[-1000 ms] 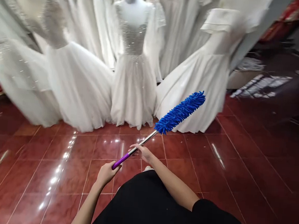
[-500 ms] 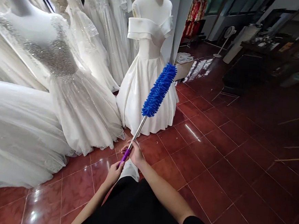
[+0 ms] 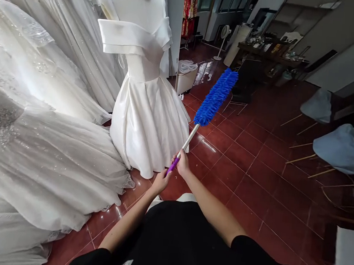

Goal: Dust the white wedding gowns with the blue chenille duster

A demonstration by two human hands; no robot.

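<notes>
Both my hands grip a duster (image 3: 216, 97) with a fluffy blue head, a silver rod and a purple handle. My left hand (image 3: 161, 182) is closed around the lower end of the purple handle. Higher up, where purple meets silver, my right hand (image 3: 182, 164) is wrapped round the shaft. The duster tilts up and to the right, its head held in the air above the floor. Just left of it stands a mannequin in a white off-shoulder satin dress (image 3: 149, 118); the rod overlaps the skirt's right edge in view, and I cannot tell whether they touch.
White sparkly gowns (image 3: 55, 159) crowd the left side, their hems on the red tiled floor (image 3: 246, 187). Chairs with pale covers (image 3: 338, 147) stand at right. Farther back are a black chair (image 3: 245, 78), a cluttered table (image 3: 272, 54) and a white fan (image 3: 223, 40).
My view has swung right and nearer the satin dress. The duster, still in both hands, now appears farther right, beside the skirt instead of in front of it. Covered chairs have come into view.
</notes>
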